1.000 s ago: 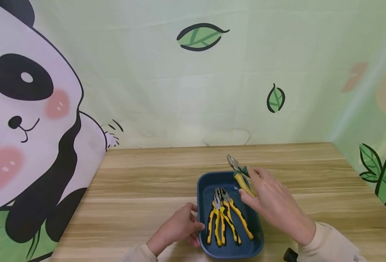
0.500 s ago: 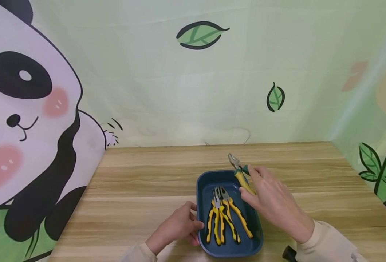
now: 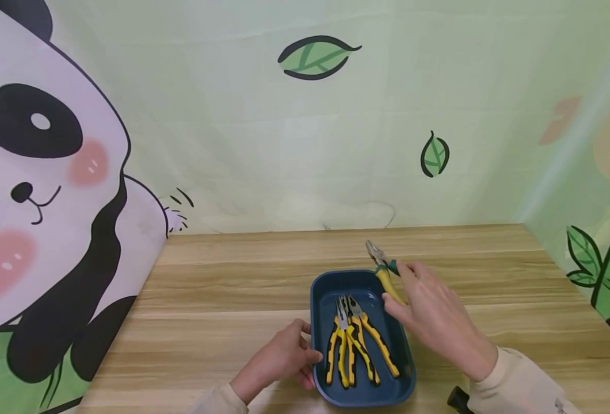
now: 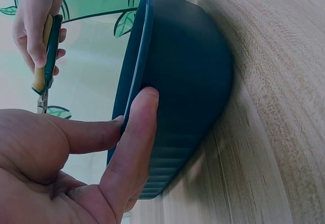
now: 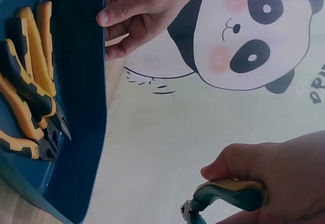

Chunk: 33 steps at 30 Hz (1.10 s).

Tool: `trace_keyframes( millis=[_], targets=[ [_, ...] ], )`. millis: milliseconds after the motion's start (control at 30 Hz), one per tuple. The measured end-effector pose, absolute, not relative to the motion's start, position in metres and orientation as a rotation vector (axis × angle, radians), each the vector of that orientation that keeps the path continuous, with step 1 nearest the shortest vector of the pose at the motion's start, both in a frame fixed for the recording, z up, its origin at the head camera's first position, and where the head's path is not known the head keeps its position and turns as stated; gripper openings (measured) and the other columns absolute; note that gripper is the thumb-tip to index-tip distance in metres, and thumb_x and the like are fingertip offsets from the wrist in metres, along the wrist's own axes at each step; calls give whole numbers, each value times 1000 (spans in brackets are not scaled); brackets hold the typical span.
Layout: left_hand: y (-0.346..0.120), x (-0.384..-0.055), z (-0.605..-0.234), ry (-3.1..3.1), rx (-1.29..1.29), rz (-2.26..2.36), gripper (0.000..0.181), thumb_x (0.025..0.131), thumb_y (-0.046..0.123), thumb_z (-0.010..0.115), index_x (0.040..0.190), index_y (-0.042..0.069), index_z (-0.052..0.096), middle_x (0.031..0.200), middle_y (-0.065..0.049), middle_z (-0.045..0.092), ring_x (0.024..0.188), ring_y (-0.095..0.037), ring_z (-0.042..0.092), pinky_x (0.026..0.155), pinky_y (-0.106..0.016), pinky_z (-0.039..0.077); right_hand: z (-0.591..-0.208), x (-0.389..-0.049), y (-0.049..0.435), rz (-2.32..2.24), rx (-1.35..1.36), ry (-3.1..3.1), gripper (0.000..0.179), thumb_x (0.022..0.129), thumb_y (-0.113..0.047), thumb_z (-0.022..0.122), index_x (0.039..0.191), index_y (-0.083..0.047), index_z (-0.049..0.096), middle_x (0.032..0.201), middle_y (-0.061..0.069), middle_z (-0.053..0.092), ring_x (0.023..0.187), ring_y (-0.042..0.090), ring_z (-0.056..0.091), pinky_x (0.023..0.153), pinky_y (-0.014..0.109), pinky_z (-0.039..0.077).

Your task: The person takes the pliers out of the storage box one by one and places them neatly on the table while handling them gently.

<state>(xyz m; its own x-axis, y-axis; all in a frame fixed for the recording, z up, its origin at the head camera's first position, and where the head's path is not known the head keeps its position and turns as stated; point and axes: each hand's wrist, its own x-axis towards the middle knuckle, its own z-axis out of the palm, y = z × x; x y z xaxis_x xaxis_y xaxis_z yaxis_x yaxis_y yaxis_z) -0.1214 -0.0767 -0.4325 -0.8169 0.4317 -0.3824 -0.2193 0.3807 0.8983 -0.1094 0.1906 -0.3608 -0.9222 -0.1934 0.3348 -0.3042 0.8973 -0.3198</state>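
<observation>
**Main risk: a slip or a knock at the far right corner**

The right hand [image 3: 434, 310] pinches the green-and-yellow pliers [image 3: 386, 280] between thumb and fingers. They hang in the air by the far right corner of the blue tray [image 3: 388, 388], apart from it, with the jaws pointing far and left; whether they are squarely over the rim I cannot tell. The left hand [image 3: 284, 353] pinches the tray's left wall, with digits on both sides of the rim.

Because the right hand holds the pliers by the handle end, the metal head juts out unsupported. If the pinch eases, that heavier end would probably tip first, striking the rim or dropping onto the table [image 3: 222, 276]. The handles stand apart, so a shift of the fingers could let one swing.

Lowered from here, the pliers could catch the far right rim. Only the left side of the tray is held, so a knock there might twist it. Inside, the yellow-and-black pliers [image 3: 352, 353] lie bunched and overlapping toward the middle; another tool landing on them could hook a handle or scatter the bunch.
</observation>
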Motion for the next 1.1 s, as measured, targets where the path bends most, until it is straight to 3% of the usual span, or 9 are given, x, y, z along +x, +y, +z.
trace_keyframes(
  millis=[467,833,1100],
  targets=[
    [-77,-121,-435,2067,192,1486,42,95,-8,66,129,-10,42,83,-19,67,53,-21,66,50,-37,63,-363,-113,199,561,303,-2778,66,94,-26,73,137,18,52,130,38,56,105,49,65,78,63,61],
    [-77,-121,-437,2064,182,1479,43,95,-8,67,130,-10,42,85,-19,67,53,-22,66,50,-37,63,-368,-117,210,585,324,-2731,50,92,-22,72,128,11,60,117,33,60,80,31,59,56,42,56],
    [-78,-122,-436,2068,197,1479,42,96,-8,66,130,-10,42,84,-19,67,53,-22,66,49,-37,63,-370,-121,216,577,294,-2731,45,91,-19,72,124,9,60,111,30,60,75,30,56,53,41,53]
  ],
)
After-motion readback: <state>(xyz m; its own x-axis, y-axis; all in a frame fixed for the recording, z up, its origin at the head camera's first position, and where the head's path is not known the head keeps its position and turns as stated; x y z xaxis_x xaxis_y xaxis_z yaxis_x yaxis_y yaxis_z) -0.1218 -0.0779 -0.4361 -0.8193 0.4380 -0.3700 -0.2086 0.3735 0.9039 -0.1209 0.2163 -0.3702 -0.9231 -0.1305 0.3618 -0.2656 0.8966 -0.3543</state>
